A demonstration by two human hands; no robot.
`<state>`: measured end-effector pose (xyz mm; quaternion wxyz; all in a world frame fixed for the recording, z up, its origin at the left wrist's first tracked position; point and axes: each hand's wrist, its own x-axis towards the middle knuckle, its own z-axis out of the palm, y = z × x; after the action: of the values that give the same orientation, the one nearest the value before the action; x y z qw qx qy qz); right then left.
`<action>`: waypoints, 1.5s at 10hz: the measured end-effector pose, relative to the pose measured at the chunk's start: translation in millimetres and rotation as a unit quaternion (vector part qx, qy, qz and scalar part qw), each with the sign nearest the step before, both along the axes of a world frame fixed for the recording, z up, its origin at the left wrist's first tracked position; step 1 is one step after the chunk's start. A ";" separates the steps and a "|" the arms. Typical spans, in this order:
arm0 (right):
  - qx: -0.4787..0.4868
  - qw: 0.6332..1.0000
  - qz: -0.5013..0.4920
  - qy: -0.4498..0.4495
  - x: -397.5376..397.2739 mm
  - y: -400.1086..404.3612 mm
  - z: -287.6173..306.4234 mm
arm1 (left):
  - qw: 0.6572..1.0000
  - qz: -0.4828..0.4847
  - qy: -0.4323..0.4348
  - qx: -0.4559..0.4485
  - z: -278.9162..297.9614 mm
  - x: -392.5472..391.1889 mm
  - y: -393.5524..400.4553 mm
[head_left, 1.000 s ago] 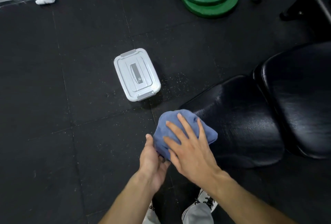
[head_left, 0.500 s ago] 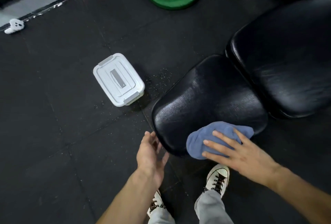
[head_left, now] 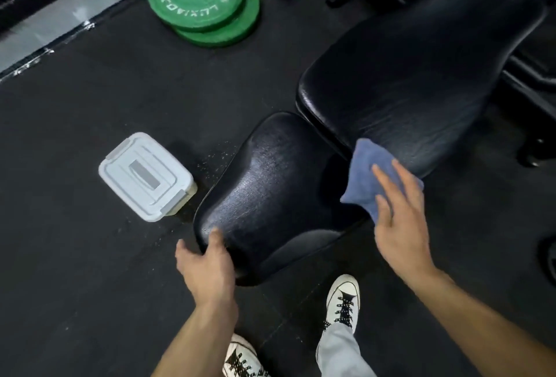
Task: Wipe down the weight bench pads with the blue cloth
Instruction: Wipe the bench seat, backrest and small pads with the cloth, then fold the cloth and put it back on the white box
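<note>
Cloth [head_left: 365,172] now pressed by flat right hand [head_left: 400,220] at back pad's [head_left: 421,69] near corner, off the seat pad [head_left: 270,184], whose front edge the left hand [head_left: 207,265] grips; back pad likely next.

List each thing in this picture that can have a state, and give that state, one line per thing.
Storage box: lid shut, on floor.
Cloth: bunched, pressed on back pad.
Seat pad: glossy with streaks.
Back pad: under the cloth's edge.
Left hand: gripping seat pad's edge.
Right hand: fingers straight, on cloth.
Weight plates: stacked flat.
</note>
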<state>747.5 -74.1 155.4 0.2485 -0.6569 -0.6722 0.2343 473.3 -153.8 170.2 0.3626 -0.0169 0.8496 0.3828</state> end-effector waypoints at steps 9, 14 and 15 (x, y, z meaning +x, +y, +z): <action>-0.327 0.646 -0.529 0.443 -202.3 -121.1 -40.3 | 0.971 0.075 -0.223 0.035 -4.0 -35.0 -10.5; -0.422 0.593 -0.467 0.501 -241.2 -164.0 10.4 | 0.974 -0.036 -0.225 0.005 26.0 -77.3 -37.0; -0.418 0.585 -0.469 0.514 -245.6 -156.6 32.6 | 0.983 -0.122 -0.128 -0.044 43.4 -108.5 -43.8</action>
<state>501.9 -230.7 188.0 0.3261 -0.6826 0.1403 0.6387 364.8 -197.6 213.5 0.5112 0.0226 0.8077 0.2927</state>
